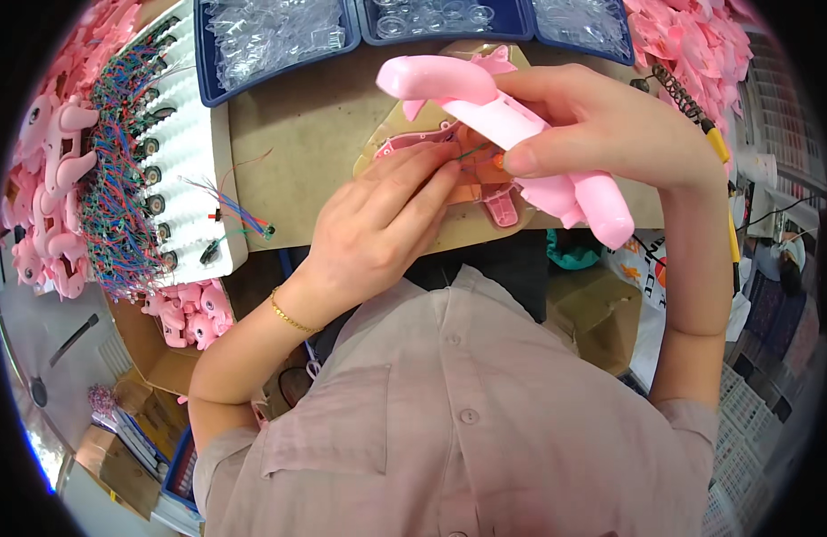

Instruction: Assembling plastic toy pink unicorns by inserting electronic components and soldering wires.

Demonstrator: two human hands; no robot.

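Fingers of your right hand (606,127) clasp the pink shell (501,123), long axis slanting down-right, beside your left hand (370,219), bunched nearer the half-shell (500,207), hold unclear.

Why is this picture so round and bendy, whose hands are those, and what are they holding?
There's no robot here, just a person's two bare hands. A wide camera on that person's head looks down at them, so straight edges bend and the corners go black. The right hand holds up a pink plastic toy part. The left hand reaches over a hollow pink piece, close to thin wires; whether it pinches one is hard to see. At the far side of the table stand blue trays of clear plastic bits. To the left, a bundle of coloured wires lies on a white ridged board; to the right is a heap of pink pieces.
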